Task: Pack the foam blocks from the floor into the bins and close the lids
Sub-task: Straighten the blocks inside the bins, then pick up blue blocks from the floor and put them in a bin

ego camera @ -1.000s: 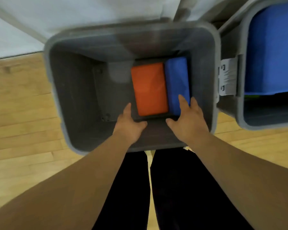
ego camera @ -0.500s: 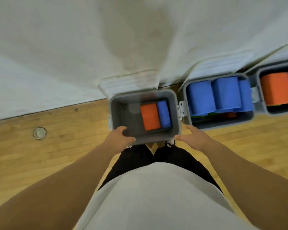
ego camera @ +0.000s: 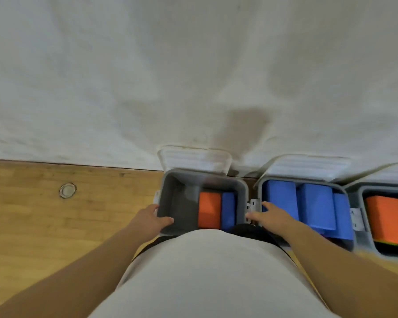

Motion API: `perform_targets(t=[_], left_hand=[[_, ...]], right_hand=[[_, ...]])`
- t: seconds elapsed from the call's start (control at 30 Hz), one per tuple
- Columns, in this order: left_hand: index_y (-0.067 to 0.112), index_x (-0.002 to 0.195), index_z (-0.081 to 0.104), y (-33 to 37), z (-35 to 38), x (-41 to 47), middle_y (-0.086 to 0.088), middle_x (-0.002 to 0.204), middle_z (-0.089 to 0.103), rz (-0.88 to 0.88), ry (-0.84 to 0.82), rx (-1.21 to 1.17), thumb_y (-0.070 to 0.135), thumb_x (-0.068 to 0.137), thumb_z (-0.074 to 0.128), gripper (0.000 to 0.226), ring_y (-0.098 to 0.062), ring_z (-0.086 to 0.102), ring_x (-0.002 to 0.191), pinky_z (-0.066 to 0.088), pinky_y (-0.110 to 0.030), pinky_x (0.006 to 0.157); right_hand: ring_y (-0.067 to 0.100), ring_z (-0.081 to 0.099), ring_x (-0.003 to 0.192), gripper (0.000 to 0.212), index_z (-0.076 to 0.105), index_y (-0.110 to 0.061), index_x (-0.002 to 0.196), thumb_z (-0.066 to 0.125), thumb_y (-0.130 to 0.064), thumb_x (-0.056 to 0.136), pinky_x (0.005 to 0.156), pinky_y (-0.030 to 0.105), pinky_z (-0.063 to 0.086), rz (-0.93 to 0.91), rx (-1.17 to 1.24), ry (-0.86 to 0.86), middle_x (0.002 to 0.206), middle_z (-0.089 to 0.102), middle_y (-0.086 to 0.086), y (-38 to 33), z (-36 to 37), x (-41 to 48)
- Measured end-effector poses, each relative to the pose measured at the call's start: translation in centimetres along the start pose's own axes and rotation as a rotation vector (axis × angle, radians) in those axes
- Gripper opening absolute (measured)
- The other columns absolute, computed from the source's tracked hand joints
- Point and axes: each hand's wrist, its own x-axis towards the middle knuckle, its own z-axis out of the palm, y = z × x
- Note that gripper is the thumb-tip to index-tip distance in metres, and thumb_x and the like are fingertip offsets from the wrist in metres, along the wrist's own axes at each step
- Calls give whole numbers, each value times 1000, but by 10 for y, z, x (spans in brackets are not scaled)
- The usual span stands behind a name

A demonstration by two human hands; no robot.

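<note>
Wood floor [ego camera: 55, 226], white wall [ego camera: 124, 76]. Left hand [ego camera: 148, 218] grips the grey bin [ego camera: 177, 207] at its near-left rim. Right hand [ego camera: 270, 218] fingers [ego camera: 265, 205] straight, spread by the bin's right wall. Between the hands, inside the bin: orange block [ego camera: 209, 210], blue block [ego camera: 228, 211]. Beyond them, lid [ego camera: 193, 158] raised.

Grey on the left bin [ego camera: 170, 203], with an orange block [ego camera: 209, 210] and a blue block [ego camera: 228, 211] inside; solid blue blocks [ego camera: 280, 198] in the middle bin [ego camera: 259, 189]; white ribbed lids [ego camera: 193, 158]; honey-toned wood grain across the floor [ego camera: 55, 226]; off-white, faintly mottled wall [ego camera: 193, 65]; cream shirt [ego camera: 205, 271].
</note>
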Motion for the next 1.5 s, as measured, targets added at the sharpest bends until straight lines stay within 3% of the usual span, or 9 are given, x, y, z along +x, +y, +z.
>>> perform_targets(t=[0.13, 0.27, 0.5, 0.63, 0.8, 0.93, 1.2, 1.33, 1.5], left_hand=[[20, 154, 37, -18, 44, -31, -11, 145, 53, -113, 116, -208, 46, 91, 70, 76, -20, 52, 99, 44, -33, 84], [24, 153, 39, -39, 127, -86, -12, 144, 54, -307, 175, -439, 53, 87, 71, 80, -31, 57, 122, 48, -42, 101], [22, 121, 61, -59, 318, -214, -7, 130, 59, -616, 206, -873, 38, 98, 63, 29, -18, 51, 97, 35, -28, 85], [25, 148, 47, -77, 433, -279, -7, 148, 52, -834, 311, -1186, 52, 94, 63, 63, -28, 53, 128, 39, -33, 98], [21, 143, 54, -63, 579, -365, -7, 135, 60, -1061, 358, -1593, 50, 92, 66, 60, -25, 57, 115, 43, -35, 99], [24, 144, 52, -39, 697, -425, -7, 142, 57, -1234, 412, -1915, 51, 91, 65, 61, -28, 53, 125, 40, -39, 104], [16, 134, 62, -69, 883, -521, -6, 137, 62, -1266, 542, -2375, 56, 62, 65, 83, -24, 59, 119, 44, -34, 102], [14, 146, 48, -117, 910, -572, -6, 129, 58, -1197, 623, -2391, 43, 89, 69, 67, -21, 52, 112, 39, -25, 90], [21, 150, 43, -188, 948, -613, -9, 145, 52, -1134, 814, -2340, 47, 91, 66, 69, -24, 55, 115, 44, -30, 90]], right_hand=[[28, 34, 147, 96, 22, -18, 161, 69, -58, 87, 114, 40, 34, -109, -201, -123, 166, 27, 4, 2, -13, 24], [27, 33, 148, 97, 22, -17, 161, 70, -58, 87, 115, 39, 33, -171, -480, -263, 166, 26, 4, 18, -21, 33], [32, 31, 148, 93, 25, -14, 160, 67, -58, 89, 116, 44, 33, -231, -979, -434, 166, 25, 8, 47, 3, 9], [32, 33, 147, 99, 28, -15, 159, 68, -64, 83, 118, 43, 33, -368, -1277, -450, 165, 28, 10, 60, 58, -22], [31, 39, 143, 67, 40, -16, 153, 59, -48, 98, 111, 34, 35, -597, -1689, -619, 160, 36, 11, 109, 167, -109], [32, 30, 148, 77, 30, -22, 158, 59, -55, 95, 118, 42, 29, -735, -1899, -752, 165, 27, 8, 207, 255, -200], [30, 35, 145, 81, 30, -25, 158, 64, -55, 92, 111, 42, 38, -933, -2130, -928, 163, 30, 4, 447, 358, -354], [29, 37, 144, 80, 33, -22, 157, 65, -52, 90, 112, 41, 36, -1013, -2265, -903, 161, 36, 6, 523, 382, -406], [29, 49, 135, 83, 39, -21, 154, 71, -52, 84, 107, 38, 42, -1055, -2377, -790, 152, 48, 9, 580, 426, -454]])
